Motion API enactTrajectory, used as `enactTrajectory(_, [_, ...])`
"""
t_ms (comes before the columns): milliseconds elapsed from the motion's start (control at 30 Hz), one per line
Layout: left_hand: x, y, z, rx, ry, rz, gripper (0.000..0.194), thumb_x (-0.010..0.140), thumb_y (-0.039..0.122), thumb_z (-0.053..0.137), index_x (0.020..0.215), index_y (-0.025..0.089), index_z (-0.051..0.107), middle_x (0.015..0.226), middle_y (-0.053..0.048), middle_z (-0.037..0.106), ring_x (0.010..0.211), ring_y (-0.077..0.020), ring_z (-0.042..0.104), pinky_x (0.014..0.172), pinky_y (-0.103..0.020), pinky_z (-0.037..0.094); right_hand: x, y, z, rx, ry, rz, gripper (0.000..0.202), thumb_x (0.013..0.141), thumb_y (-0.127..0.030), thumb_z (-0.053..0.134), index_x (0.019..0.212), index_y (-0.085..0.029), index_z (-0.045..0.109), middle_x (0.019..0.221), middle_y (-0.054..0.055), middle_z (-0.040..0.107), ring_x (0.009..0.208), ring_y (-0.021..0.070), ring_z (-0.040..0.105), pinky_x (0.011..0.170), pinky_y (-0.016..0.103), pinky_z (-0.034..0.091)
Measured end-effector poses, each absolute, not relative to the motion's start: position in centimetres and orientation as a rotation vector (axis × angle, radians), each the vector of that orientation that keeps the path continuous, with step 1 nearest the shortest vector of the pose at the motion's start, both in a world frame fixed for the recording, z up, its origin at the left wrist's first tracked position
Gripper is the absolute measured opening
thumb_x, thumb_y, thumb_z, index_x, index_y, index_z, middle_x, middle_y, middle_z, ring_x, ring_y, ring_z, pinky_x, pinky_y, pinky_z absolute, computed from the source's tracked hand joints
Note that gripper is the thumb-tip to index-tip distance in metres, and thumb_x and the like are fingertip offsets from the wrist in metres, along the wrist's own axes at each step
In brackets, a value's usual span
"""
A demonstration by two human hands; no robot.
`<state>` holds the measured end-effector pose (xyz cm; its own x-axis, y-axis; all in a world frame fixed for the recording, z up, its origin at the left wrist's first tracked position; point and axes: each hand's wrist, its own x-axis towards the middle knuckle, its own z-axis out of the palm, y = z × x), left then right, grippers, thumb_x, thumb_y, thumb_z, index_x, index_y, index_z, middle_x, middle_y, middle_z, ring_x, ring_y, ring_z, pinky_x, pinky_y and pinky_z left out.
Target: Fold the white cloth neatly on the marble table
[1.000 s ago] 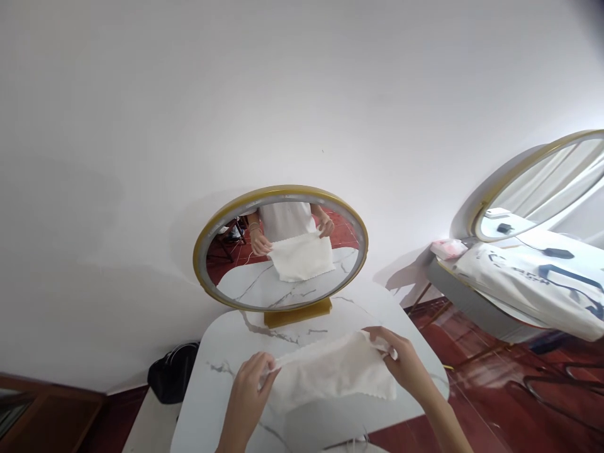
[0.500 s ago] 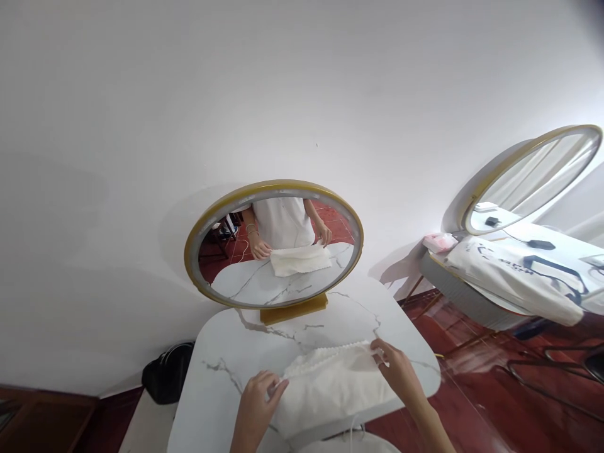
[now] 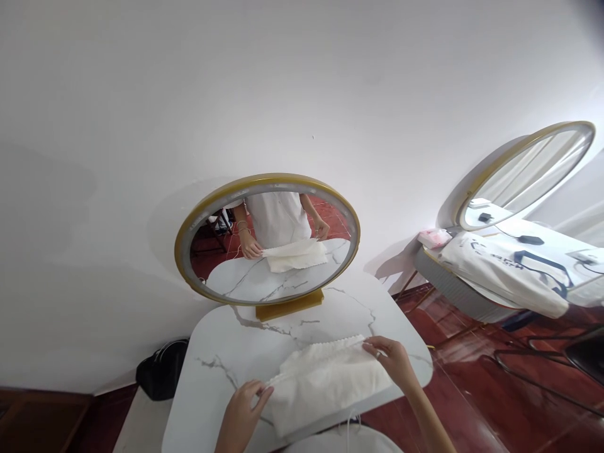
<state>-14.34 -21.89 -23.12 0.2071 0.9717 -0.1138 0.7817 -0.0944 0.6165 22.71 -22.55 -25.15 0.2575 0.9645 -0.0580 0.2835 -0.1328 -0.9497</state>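
A white cloth (image 3: 330, 384) with a zigzag-cut far edge lies across the near part of the marble-patterned table (image 3: 212, 340). My left hand (image 3: 243, 409) pinches its left corner between thumb and fingers. At the far right corner, my right hand (image 3: 389, 358) grips the edge, a ring showing on one finger. The cloth looks folded over along its far edge, and its near side reaches the table's front edge. Both hands and the cloth also appear reflected in the round gold-framed mirror (image 3: 268, 245).
A black bag (image 3: 163, 371) sits at the left, below the table top. To the right, a second table (image 3: 465, 292) bears a printed white cloth bag (image 3: 504, 270), a pink-and-white packet (image 3: 434, 238), a black adapter (image 3: 531, 240) and another mirror (image 3: 528, 176). A dark chair (image 3: 585, 355) stands on the red floor.
My left hand has moved a little left and its pinch on the cloth's corner shows more plainly. The cloth's far edge looks more drawn out between the hands. The whole view has shifted slightly.
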Motion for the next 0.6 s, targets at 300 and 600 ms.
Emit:
enactTrajectory(300, [-16.3, -22.1, -22.6, 1.703, 1.536, 0.564, 0.054, 0.076, 0.072, 0.05, 0.071, 0.023, 0.073, 0.091, -0.008, 0.075, 0.091, -0.0255, 0.069, 0.088, -0.034, 0.053, 22.8, -22.1, -22.6, -1.486, -1.14, 1.078, 0.042, 0.069, -0.059, 0.07, 0.075, -0.017, 0.067, 0.073, 0.005, 0.069, 0.072, 0.0192, 0.065, 0.066, 0.029, 0.051])
enactTrajectory(600, [-15.3, -17.1, -14.3, 1.864, 1.414, 0.602, 0.038, 0.078, 0.057, 0.059, 0.069, 0.022, 0.071, 0.086, -0.005, 0.075, 0.085, -0.0236, 0.069, 0.085, -0.035, 0.054, 25.4, -20.7, -16.4, -1.378, -1.253, 1.014, 0.032, 0.07, -0.049, 0.074, 0.072, -0.018, 0.066, 0.073, 0.004, 0.066, 0.069, 0.0143, 0.059, 0.064, 0.025, 0.047])
